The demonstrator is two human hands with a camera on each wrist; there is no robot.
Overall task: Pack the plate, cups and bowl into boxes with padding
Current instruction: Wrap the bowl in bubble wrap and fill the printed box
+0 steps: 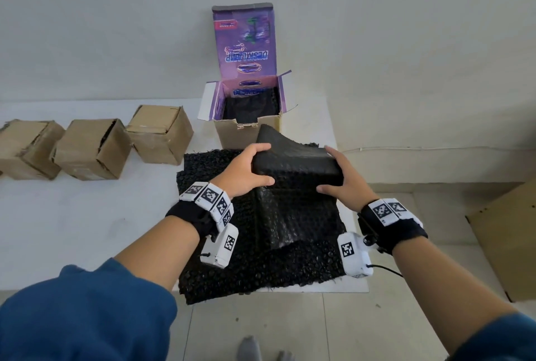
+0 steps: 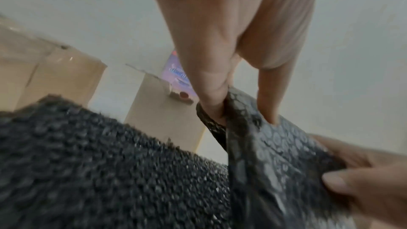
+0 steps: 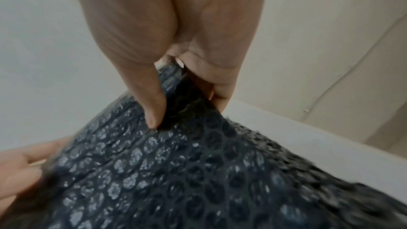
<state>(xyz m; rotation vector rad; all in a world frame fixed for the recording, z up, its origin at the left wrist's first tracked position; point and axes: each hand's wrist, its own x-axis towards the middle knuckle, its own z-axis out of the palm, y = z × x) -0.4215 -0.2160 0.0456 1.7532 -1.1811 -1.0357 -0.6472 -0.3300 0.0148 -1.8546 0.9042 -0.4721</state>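
Over black bubble-wrap stack [image 1: 246, 268] at white table [image 1: 87, 215] edge | wrapped bundle [image 1: 295, 166] (contents hidden) clasped by left hand [image 1: 246, 170] and right hand [image 1: 343, 179] | risk: loose flap [image 1: 285, 221] unwinds, bundle snagged on lined purple desk-lamp box [image 1: 246, 108] rim.

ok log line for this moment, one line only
left hand grips wrapped bundle | right hand grips bundle | over bubble wrap sheet | purple box open

White table [image 1: 87, 215], grey wall [image 1: 116, 27], tiled floor [image 1: 290, 326], thin wall cable [image 1: 435, 148].
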